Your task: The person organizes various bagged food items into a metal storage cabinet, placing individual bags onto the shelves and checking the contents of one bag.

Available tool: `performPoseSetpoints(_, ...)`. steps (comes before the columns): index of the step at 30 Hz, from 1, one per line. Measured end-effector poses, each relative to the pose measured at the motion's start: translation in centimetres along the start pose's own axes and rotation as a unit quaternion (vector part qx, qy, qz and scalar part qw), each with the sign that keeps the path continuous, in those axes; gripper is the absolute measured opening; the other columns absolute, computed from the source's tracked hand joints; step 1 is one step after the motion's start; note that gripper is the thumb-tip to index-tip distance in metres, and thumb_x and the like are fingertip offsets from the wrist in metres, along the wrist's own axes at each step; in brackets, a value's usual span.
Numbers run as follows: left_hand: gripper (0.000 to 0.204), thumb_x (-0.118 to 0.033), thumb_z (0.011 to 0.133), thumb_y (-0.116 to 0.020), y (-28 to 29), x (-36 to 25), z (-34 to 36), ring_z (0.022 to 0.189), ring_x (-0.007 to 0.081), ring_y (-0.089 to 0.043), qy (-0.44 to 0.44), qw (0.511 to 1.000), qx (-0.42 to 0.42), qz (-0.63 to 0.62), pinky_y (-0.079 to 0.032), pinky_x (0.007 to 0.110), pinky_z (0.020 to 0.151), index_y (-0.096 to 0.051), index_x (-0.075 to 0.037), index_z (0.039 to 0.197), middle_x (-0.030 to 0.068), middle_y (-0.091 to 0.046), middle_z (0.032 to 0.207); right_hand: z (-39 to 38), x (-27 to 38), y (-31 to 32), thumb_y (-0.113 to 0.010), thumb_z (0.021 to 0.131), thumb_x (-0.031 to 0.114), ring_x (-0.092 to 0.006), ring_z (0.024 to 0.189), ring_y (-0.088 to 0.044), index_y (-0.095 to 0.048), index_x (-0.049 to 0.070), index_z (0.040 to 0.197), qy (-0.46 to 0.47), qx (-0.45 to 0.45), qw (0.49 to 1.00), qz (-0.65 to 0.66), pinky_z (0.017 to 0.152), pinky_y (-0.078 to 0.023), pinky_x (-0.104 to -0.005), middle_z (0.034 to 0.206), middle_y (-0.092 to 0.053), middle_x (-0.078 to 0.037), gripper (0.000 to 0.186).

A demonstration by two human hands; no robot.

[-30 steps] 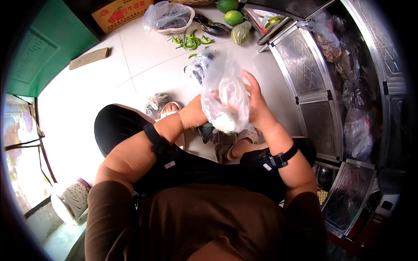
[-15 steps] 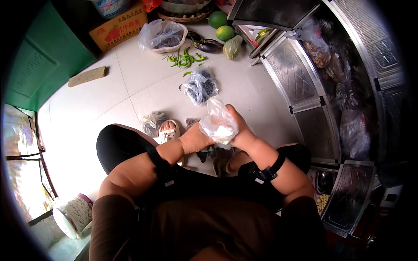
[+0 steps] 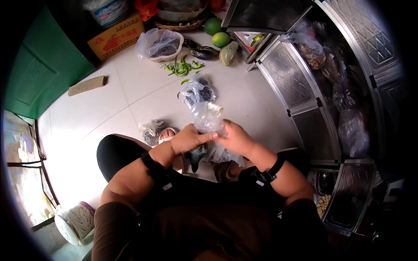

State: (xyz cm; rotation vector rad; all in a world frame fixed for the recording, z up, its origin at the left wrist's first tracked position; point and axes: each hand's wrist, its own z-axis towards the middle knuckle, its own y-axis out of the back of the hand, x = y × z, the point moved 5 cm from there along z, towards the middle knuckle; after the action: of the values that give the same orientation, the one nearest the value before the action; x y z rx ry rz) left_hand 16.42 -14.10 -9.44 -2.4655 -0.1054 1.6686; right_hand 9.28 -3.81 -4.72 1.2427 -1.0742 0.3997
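Between my hands, above the floor in front of my knees, is a translucent plastic bag [image 3: 208, 116] with something pale near its far end. My left hand [image 3: 188, 140] grips the bag's near left side, its thumb pointing right. Fingers of my right hand [image 3: 235, 138] close on the bag's right side. Just beyond lies another clear plastic bag with dark contents [image 3: 198, 90]. Below my hands, partly hidden, are a dark green item [image 3: 197, 155] and a crumpled clear bag [image 3: 224, 154]. Another crumpled bag [image 3: 151, 131] rests beside my left foot.
Green chili peppers [image 3: 183, 67], eggplants [image 3: 204, 53], a striped gourd [image 3: 228, 54] and a white basket [image 3: 167, 51] sit farther off. A cardboard box [image 3: 115, 37] stands back left. Along the right runs a metal-framed cabinet [image 3: 285, 71] holding filled bags. A wooden block [image 3: 87, 85] lies left.
Both hands have come slightly nearer to me. The held bag has turned so that its pale part now points away from me rather than toward me.
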Motion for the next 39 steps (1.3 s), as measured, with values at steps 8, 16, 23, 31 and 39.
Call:
performPoseSetpoints(8,0.090,-0.031,0.058,-0.072,-1.0,-4.3,-1.8,0.089,0.0369,-0.051,-0.267,0.893,-0.135,0.338,-0.043,0.037,0.076,-0.019,-0.012,0.128,0.0207,-0.044,0.113,-0.3,-2.4,0.4,-0.052,0.081,0.022,-0.0107,0.075,-0.052,-0.054,0.000,0.096,-0.142,0.054,0.971,0.183,0.069,-0.042,-0.0265,0.085,-0.058,-0.006,0.026)
performPoseSetpoints(16,0.034,-0.032,0.070,-0.064,-0.9,-1.0,-1.2,0.050,0.0169,-0.049,-0.013,0.972,-0.067,0.224,-0.040,0.030,0.049,-0.058,0.001,0.076,0.0101,-0.055,0.058,-0.1,-1.3,0.3,-0.063,0.071,0.026,-0.0182,0.089,-0.050,-0.043,0.001,0.108,-0.140,0.010,0.989,0.050,0.075,-0.041,-0.0293,0.102,-0.050,-0.013,0.049)
performPoseSetpoints(23,0.032,-0.029,0.074,-0.062,-1.0,-1.7,-1.1,0.056,0.0158,-0.052,0.036,0.969,-0.015,0.245,-0.043,0.030,0.054,-0.057,0.003,0.075,0.0109,-0.057,0.062,-0.5,1.3,-0.5,-0.067,0.065,0.020,-0.0319,0.100,-0.045,-0.041,0.004,0.107,0.090,0.048,0.987,-0.121,0.083,-0.038,-0.0362,0.106,-0.046,-0.016,0.052)
performPoseSetpoints(31,0.051,-0.032,0.072,-0.063,4.4,-2.8,-0.9,0.082,0.0189,-0.054,-0.094,0.910,-0.365,0.171,-0.043,0.028,0.072,-0.047,0.004,0.104,0.0145,-0.057,0.090,-0.2,-4.8,6.2,-0.056,0.078,0.014,-0.0117,0.079,-0.052,-0.047,-0.002,0.107,-0.157,-0.192,0.935,0.252,0.072,-0.042,-0.0240,0.093,-0.056,-0.007,0.034)
performPoseSetpoints(39,0.069,-0.042,0.073,-0.059,-0.1,-0.5,-0.5,0.105,0.0197,-0.043,0.049,0.980,-0.056,-0.184,-0.032,0.028,0.090,-0.035,0.005,0.117,0.0128,-0.047,0.111,-0.7,-3.8,6.3,-0.052,0.080,0.018,-0.0148,0.086,-0.052,-0.043,0.002,0.112,-0.177,-0.152,0.836,0.497,0.076,-0.042,-0.0270,0.099,-0.053,-0.007,0.036)
